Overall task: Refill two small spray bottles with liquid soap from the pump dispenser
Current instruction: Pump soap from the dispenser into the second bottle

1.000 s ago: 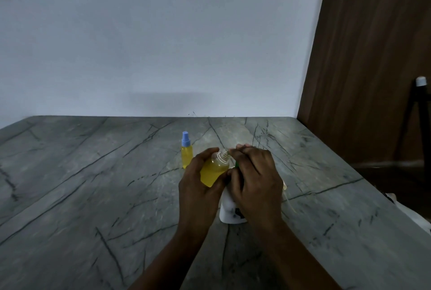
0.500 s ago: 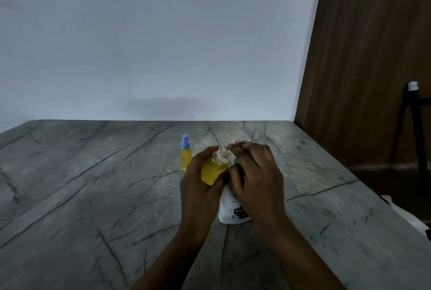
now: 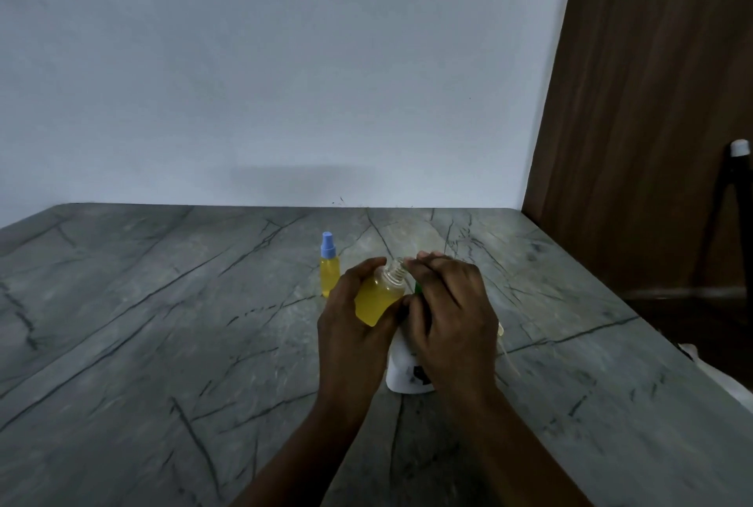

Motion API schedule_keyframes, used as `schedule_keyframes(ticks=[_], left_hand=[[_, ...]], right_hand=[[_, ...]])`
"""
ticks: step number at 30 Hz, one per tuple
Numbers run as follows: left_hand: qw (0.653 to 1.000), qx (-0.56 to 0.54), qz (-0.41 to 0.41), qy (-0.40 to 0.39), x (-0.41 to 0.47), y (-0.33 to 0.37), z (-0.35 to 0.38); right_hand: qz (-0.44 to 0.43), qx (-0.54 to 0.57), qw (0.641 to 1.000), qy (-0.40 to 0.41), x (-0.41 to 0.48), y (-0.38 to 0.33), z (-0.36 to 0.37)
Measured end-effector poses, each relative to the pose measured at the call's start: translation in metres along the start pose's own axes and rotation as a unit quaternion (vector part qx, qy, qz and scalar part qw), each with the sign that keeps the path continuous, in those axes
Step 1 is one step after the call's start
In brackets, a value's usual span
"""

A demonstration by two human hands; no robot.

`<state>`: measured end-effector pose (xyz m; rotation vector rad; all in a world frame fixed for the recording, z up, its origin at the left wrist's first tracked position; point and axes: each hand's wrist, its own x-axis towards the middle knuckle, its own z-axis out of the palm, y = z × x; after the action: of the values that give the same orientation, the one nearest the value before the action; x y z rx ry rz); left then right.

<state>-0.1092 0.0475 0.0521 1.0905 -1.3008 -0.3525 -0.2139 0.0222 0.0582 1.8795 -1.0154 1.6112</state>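
**Filling the open bottle: get the mouth under the nozzle**

Head view: your left hand point(image 3: 354, 327) is wrapped round the open bottle point(image 3: 377, 298), thumb on the far side and fingers underneath. It is raised off the counter point(image 3: 163, 323) and tilted, with its threaded neck leaning right. It looks roughly two-thirds full of yellow soap.

Your right hand point(image 3: 448, 319) lies over the top of the white dispenser point(image 3: 401, 368), which stands on the counter just beside the bottle. The fingers are stretched across the pump head and only slightly bent. Whether they clasp it or merely press, I cannot tell. A sliver of green nozzle point(image 3: 418, 287) shows between your hands, close to the bottle's neck but seemingly below its mouth.

- Lower or tilt the bottle until the mouth sits right under the nozzle tip — the opening is narrow, so a miss will run down the side.
- Press slowly, in short strokes, and steady the dispenser so it cannot tip.
- Stop short of the threads.

The capped bottle point(image 3: 329, 274) stands upright behind your left hand, apart from it and apparently full.
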Motion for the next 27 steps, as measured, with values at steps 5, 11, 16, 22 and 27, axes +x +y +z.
schedule_keyframes(ticks=[5, 11, 16, 22, 27], left_hand=[[1.000, 0.006, 0.003, -0.005, 0.000, -0.004, -0.002], [1.000, 0.012, 0.007, -0.001, 0.001, -0.004, -0.001], [1.000, -0.003, 0.005, -0.001, 0.001, -0.002, 0.000], [1.000, -0.015, -0.001, 0.002, 0.002, 0.002, 0.001], [1.000, -0.022, 0.002, -0.001, 0.001, 0.003, 0.000]], right_hand=[[-0.008, -0.013, 1.000, 0.001, -0.002, 0.000, 0.002], [-0.005, -0.020, 1.000, -0.015, 0.000, 0.000, -0.001], [0.003, -0.014, 1.000, -0.023, 0.006, -0.001, -0.004], [0.011, 0.002, 0.999, -0.031, 0.011, -0.002, -0.008], [0.006, 0.013, 0.999, -0.036, 0.011, -0.004, -0.011]])
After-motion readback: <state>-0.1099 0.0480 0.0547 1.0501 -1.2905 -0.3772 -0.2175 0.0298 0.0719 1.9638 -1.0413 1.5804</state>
